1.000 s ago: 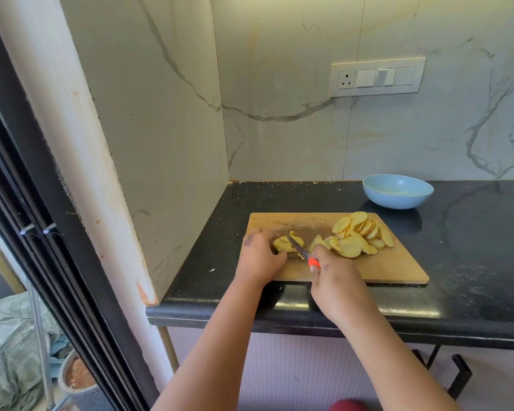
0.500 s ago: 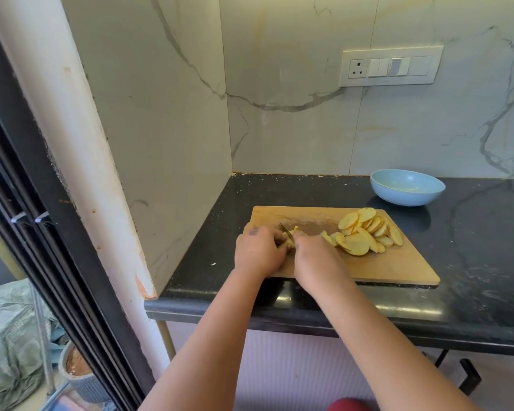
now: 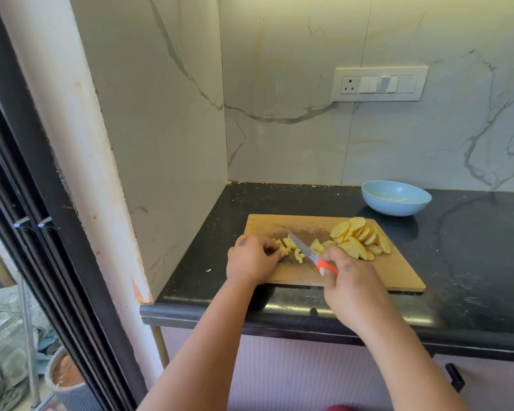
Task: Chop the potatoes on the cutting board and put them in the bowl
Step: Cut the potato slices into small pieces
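Note:
A wooden cutting board (image 3: 392,271) lies on the black counter. A heap of yellow potato slices (image 3: 361,237) sits on its far right part. Small chopped potato pieces (image 3: 291,250) lie near the board's left side. My left hand (image 3: 251,259) rests on the board with curled fingers holding the potato pieces at their left end. My right hand (image 3: 349,284) grips the red handle of a knife (image 3: 304,250), whose blade points up and left above the chopped pieces. A light blue bowl (image 3: 396,198) stands behind the board to the right; nothing shows inside it.
The counter (image 3: 472,262) ends at a marble wall on the left and behind. A switch panel (image 3: 379,83) is on the back wall. A small white scrap (image 3: 209,270) lies on the counter left of the board. Dark door frames stand at far left.
My right hand has drawn back to the right, so the knife blade and red handle show again. More small cut pieces lie apart beside my left hand.

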Motion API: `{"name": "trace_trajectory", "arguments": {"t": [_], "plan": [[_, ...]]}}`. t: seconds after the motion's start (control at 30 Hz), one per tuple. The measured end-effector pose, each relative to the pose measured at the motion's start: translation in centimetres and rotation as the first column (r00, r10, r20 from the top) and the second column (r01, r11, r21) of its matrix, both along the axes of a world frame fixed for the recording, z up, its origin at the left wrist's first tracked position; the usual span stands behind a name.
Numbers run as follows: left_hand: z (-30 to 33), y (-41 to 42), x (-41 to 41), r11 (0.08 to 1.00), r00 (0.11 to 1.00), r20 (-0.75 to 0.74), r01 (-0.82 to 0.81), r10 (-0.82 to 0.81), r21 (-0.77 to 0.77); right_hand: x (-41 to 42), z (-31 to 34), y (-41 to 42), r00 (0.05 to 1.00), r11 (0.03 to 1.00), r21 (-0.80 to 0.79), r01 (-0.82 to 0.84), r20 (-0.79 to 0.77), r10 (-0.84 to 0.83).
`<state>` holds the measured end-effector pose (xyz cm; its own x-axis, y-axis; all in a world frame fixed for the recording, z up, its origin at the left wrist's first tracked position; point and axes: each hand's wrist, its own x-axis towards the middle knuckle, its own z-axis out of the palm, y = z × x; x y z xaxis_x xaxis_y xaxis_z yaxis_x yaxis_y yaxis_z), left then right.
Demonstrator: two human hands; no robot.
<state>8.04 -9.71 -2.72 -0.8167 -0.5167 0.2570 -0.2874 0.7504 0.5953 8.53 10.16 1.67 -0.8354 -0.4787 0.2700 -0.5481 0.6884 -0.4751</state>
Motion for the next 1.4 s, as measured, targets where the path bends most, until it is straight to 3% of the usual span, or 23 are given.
{"name": "trace_trajectory", "arguments": {"t": [0.1,0.33,0.53,0.63,1.03,1.2,1.4], "plan": [[0.2,0.3,0.4,1.000,1.000,0.007,0.006,-0.006,-0.022,-0.5,-1.1,-1.5,1.000,0.999,-0.051,0.015,-0.019,-0.016],[0.2,0.5,0.7,0.997,1.000,0.011,0.027,-0.026,-0.070,0.5,-2.3,-2.9,0.999,0.999,0.037,0.033,0.004,-0.033],[0.2,0.5,0.5,0.994,1.000,0.006,0.013,-0.012,-0.112,1.0,-0.9,-5.1,1.000,0.960,0.279,0.029,-0.012,-0.027],[0.4,0.6,0.6,0.987,0.999,0.033,0.011,-0.006,-0.161,0.3,-0.1,-6.6,1.000,0.945,0.327,0.017,0.010,-0.021],[0.5,0.9,0.8,0.988,0.999,0.047,-0.008,0.015,-0.154,1.1,0.2,-0.3,0.987,0.981,0.190,0.029,0.148,-0.058],[0.3,0.8,0.8,0.992,1.000,-0.013,-0.014,0.013,-0.125,0.5,-0.7,-1.2,0.999,0.997,-0.054,0.049,-0.005,-0.049],[0.2,0.8,0.7,0.992,0.999,-0.032,0.000,-0.004,-0.129,1.0,-2.1,-3.0,1.000,1.000,0.004,0.020,0.021,-0.020]]}}
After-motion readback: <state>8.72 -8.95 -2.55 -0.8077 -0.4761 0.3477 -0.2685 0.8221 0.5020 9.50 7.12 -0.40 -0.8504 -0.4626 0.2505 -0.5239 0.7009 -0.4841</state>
